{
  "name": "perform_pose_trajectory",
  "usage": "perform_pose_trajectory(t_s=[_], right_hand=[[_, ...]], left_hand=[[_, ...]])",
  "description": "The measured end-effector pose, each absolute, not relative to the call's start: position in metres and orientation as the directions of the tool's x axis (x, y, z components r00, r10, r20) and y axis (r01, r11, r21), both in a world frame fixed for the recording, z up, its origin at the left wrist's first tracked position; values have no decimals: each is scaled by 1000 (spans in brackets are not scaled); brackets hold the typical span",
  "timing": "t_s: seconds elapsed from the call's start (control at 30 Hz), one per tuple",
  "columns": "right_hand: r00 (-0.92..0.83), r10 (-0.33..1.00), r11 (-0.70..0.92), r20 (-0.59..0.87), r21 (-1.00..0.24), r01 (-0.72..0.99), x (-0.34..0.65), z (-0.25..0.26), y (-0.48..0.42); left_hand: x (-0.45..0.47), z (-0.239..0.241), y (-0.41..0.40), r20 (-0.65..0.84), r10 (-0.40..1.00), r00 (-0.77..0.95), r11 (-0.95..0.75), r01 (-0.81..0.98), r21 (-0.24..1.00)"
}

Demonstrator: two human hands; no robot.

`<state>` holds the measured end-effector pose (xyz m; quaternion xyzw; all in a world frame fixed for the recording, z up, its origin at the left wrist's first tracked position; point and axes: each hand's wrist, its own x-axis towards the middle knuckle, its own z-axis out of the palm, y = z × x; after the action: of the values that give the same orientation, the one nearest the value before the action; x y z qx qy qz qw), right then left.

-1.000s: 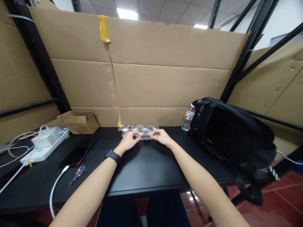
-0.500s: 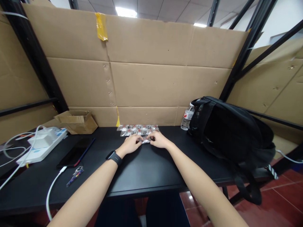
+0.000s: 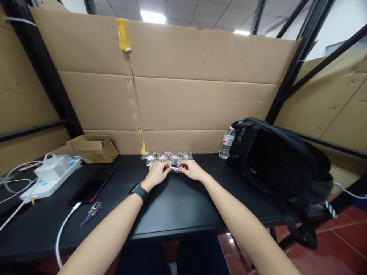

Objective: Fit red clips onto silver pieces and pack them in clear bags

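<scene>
Between my two hands is a small clear plastic packet (image 3: 175, 169), its contents too small to make out. My left hand (image 3: 157, 173), below a black wristwatch (image 3: 138, 191), pinches the packet's left end with thumb and fingers. On the other end, the fingers of my right hand (image 3: 191, 169) are closed in the same way. Just behind my hands, several similar clear packets (image 3: 162, 155) with reddish marks lie in two rows on the black table (image 3: 183, 206). My fingers hide part of the front row.
A black backpack (image 3: 282, 164) and a water bottle (image 3: 227, 143) stand on the right. To the left are an open cardboard box (image 3: 96, 151), a phone (image 3: 90, 186) with a cable, a keychain (image 3: 91, 214) and a power strip (image 3: 57, 177). A cardboard wall (image 3: 177, 103) closes off the back.
The packet between my hands has tilted or lifted slightly and looks narrower. My fingers have shifted a little around it; the packets behind have stayed in place.
</scene>
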<state>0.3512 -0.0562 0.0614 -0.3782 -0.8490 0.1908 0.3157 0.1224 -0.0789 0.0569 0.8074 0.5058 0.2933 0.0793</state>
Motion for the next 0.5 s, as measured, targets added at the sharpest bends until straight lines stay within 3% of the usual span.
perform_pose_trajectory(t_s=[0.2,0.33,0.5], right_hand=[[-509,776,600,371,-684,415,349,55,-56],[-519,796,519,311,-791,322,345,47,-53],[-515,810,494,280,-798,344,345,43,-50]], left_hand=[[118,62,-78,410,874,262,-452,749,485],[117,59,-78,327,881,341,-469,721,510],[113,55,-78,274,878,393,-479,717,506]])
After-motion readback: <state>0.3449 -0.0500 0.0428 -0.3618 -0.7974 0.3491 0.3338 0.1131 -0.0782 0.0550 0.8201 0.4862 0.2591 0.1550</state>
